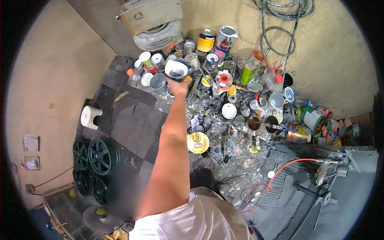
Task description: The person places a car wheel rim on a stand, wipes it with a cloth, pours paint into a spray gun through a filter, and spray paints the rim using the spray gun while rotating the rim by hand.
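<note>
My left hand (pixel 179 86) reaches out at the end of a bare arm to the crowded cans by the back wall. Its fingers are closed at the lower edge of a dark-rimmed tub (pixel 176 69) with a white surface facing me. A bit of yellow shows beside the fingers; what it belongs to is unclear. Just left of the hand stands a grey plastic cup (pixel 158 81). To the right is a can with a red cap (pixel 224 79) on its lid. My right hand is out of view.
Paint cans, cups and bottles crowd the floor, including a yellow-lidded can (pixel 198 143) and a green bottle (pixel 250 72). Wheel rims (pixel 104 156) and a white stool (pixel 91 117) stand left. A red hose (pixel 290 163) runs to a spray gun (pixel 330 162) at right.
</note>
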Available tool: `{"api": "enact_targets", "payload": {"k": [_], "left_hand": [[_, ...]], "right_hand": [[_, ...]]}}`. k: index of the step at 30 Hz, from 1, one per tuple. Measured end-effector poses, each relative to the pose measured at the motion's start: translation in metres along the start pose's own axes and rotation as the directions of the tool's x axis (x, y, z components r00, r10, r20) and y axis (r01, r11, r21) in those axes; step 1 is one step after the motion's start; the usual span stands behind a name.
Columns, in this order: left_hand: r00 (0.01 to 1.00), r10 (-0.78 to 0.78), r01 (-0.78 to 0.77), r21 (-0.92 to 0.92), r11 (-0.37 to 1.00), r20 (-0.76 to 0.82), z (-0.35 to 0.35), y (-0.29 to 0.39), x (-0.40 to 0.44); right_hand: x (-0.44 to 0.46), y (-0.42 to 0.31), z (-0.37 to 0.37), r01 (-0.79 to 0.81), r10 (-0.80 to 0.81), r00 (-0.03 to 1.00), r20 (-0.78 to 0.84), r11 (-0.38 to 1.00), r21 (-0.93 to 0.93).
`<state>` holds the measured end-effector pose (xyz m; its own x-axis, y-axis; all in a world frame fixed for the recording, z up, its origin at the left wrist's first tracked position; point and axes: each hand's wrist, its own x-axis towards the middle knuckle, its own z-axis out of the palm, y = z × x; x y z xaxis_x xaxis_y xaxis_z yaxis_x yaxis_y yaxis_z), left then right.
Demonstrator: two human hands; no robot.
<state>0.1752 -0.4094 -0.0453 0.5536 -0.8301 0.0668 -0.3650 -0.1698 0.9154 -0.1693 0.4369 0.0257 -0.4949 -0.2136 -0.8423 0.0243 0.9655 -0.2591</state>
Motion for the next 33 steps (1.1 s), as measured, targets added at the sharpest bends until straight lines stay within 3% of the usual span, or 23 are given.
{"api": "enact_targets", "payload": {"k": [4, 11, 13, 21, 26, 28, 30, 33], "left_hand": [[0.994, 0.112, -0.112, -0.025, 0.993, -0.012, 0.022, -0.012, 0.012], [0.978, 0.161, -0.148, 0.101, 0.984, -0.134, 0.021, 0.004, 0.018], [0.989, 0.108, -0.111, -0.028, 0.993, -0.098, 0.020, 0.003, 0.022], [0.981, 0.182, -0.189, -0.120, 0.975, -0.068, 0.019, 0.015, 0.030], [0.959, 0.279, -0.284, -0.197, 0.939, -0.050, -0.001, 0.054, -0.005], [0.954, 0.299, -0.286, -0.322, 0.903, -0.008, -0.005, 0.062, -0.020], [0.944, 0.326, -0.303, -0.250, 0.920, 0.053, -0.021, 0.081, -0.046], [0.911, 0.352, -0.184, -0.553, 0.812, 0.214, -0.030, 0.098, -0.090]], "right_hand": [[-0.018, 0.005, -0.003, -0.057, 0.057, 0.998, -0.010, 0.998, -0.007], [-0.039, 0.013, 0.008, -0.145, 0.145, 0.989, -0.013, 0.989, -0.010], [-0.043, 0.014, 0.009, -0.151, 0.151, 0.989, -0.006, 0.988, -0.018], [-0.036, 0.003, 0.010, -0.104, 0.105, 0.994, 0.015, 0.993, -0.051], [-0.007, -0.021, 0.010, 0.145, -0.142, 0.989, 0.032, 0.986, -0.085], [-0.011, -0.089, 0.028, 0.247, -0.241, 0.965, -0.106, 0.968, 0.049], [-0.003, -0.153, 0.035, 0.308, -0.318, 0.946, -0.066, 0.943, -0.122], [0.028, -0.235, 0.053, 0.572, -0.596, 0.803, -0.011, 0.776, -0.267]]}}
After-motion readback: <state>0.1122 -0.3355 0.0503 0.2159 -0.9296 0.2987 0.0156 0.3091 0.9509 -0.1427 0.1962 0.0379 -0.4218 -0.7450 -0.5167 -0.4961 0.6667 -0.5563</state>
